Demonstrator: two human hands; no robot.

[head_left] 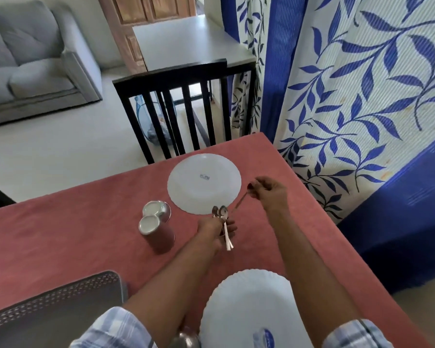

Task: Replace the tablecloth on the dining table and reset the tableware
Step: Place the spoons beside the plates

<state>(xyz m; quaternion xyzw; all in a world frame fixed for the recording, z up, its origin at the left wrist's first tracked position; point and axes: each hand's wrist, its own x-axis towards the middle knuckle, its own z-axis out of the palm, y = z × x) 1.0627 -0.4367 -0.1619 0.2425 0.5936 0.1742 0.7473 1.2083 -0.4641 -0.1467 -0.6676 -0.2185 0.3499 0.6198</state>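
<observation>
Right hand (269, 192) pinches a spoon (241, 201) slanting toward the plate's (204, 172) near rim; left hand (215, 231) grips a bunch of spoons (226, 231), bowls toward that plate.

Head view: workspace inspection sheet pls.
Surface: red cloth, lying flat.
Job's things: far plate and near plate, both face down; far cup and near cup left of far plate; spoons.
Clutter: blue leaf cloth hanging at right.
Grippers: left hand grips spoons; right hand pinches single spoon by its handle.
Cables: nothing seen.
Surroundings: dark chair, grey chair, sofa.
</observation>
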